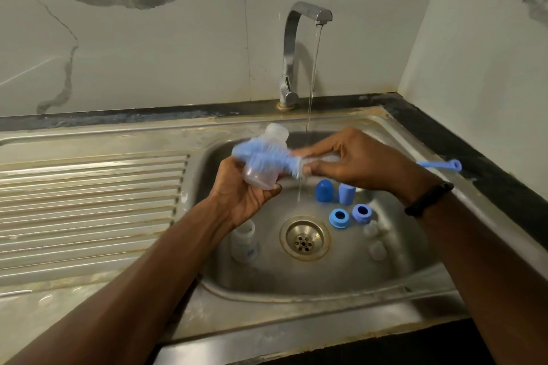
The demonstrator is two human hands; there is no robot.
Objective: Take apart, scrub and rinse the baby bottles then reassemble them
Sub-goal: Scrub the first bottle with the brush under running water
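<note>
Left hand (246,190) cupped clear bottle (261,163) over sink (394,133), fingers curled round base. Right hand (355,160) gripped brush (264,161) handle, blue bristles blurred against bottle wall. Bottle looked light, thin, wet, likely slippery; firm hold low on body seemed best.

Single view only, head-worn, wide-angle. Looks forward and down over both forearms, which enter from bottom edge. Left hand (243,187) and right hand (353,160) sit close, near frame centre. Sink basin (415,270) directly below hands; tap (296,47) beyond them, wall behind it fills upper frame. Draining board (89,201) left of left hand. Straight edges bow near frame borders. No second view, so no shared area.
</note>
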